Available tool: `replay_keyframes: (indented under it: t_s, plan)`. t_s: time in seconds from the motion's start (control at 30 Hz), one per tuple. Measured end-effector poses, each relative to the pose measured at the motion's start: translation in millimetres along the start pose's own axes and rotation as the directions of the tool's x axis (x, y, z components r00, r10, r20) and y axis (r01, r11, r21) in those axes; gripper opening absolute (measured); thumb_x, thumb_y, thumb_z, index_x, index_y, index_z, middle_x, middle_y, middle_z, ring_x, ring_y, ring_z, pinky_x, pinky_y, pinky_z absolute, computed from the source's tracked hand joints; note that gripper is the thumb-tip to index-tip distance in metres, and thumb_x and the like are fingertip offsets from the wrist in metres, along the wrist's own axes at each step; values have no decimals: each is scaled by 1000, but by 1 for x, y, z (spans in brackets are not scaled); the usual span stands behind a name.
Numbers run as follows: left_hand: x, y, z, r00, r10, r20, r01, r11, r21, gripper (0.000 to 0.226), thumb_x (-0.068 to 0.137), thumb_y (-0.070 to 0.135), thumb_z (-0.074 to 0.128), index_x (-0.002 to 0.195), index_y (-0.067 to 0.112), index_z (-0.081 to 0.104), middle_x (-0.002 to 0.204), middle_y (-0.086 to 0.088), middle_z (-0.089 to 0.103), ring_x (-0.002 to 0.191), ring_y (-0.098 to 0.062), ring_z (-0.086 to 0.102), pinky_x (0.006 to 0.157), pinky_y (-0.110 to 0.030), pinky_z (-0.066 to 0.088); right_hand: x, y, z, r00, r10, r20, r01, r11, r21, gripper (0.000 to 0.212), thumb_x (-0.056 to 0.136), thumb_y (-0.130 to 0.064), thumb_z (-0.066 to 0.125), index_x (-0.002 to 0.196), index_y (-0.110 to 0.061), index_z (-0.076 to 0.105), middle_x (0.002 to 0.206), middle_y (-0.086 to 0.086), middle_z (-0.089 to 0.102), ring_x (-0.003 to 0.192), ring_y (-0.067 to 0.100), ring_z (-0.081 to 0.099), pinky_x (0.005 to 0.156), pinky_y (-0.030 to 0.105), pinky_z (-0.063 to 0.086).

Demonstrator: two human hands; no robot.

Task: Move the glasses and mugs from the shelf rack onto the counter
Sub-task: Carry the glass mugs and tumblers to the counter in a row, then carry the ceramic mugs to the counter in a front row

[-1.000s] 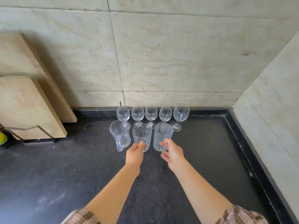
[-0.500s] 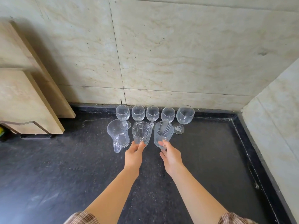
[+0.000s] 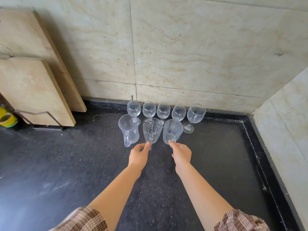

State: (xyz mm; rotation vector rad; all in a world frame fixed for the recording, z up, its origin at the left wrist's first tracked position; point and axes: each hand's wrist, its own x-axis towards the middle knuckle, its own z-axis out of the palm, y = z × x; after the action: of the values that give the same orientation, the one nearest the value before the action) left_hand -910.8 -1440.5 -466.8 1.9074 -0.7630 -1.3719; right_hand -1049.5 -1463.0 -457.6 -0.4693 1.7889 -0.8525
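Three clear glass mugs stand in a row on the black counter (image 3: 66,164): a plain mug (image 3: 129,129), a cut-pattern mug (image 3: 152,130) and a striped mug (image 3: 172,130), handles toward me. Behind them, against the wall, several wine glasses (image 3: 163,110) stand upright. My left hand (image 3: 139,155) pinches the handle of the cut-pattern mug. My right hand (image 3: 181,155) pinches the handle of the striped mug. Both mugs rest on the counter.
Two wooden cutting boards (image 3: 33,90) lean against the wall at the left, held by a metal wire stand (image 3: 38,113). A yellow object (image 3: 6,119) sits at the far left edge. A side wall (image 3: 286,124) closes the counter on the right.
My view has tilted up toward the wall. Both hands stay at the two mugs' handles, and the mugs sit a little closer to the wine glasses.
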Motion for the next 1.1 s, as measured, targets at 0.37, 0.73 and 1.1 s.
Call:
replay_keyframes:
  t_s: [0.37, 0.73, 1.1]
  plan:
    - [-79, -40, -122, 987, 82, -135, -55, 979, 195, 34, 95, 38, 44, 117, 19, 60, 107, 4, 63, 87, -15, 58, 68, -27, 44, -113, 40, 54, 931, -147, 334, 277, 880, -385, 43, 76, -19, 72, 104, 12, 61, 82, 18, 60, 75, 21, 50, 85, 46, 53]
    - [-265, -172, -350, 809, 221, -545, 53, 896, 441, 32, 92, 21, 47, 121, 13, 56, 122, -15, 55, 109, -33, 56, 94, -35, 43, -341, 144, 161, 401, -234, 886, 913, 177, -367, 42, 86, -30, 62, 125, -15, 56, 129, 4, 55, 113, 22, 56, 87, 31, 44]
    - [-516, -355, -486, 475, -18, -880, 304, 941, 145, 40, 93, 28, 44, 130, 13, 49, 133, -15, 49, 120, -34, 48, 100, -41, 41, -610, 306, 201, -159, 24, 987, 946, -282, 160, 55, 87, -36, 57, 136, -15, 44, 135, 8, 47, 124, 28, 43, 100, 45, 42]
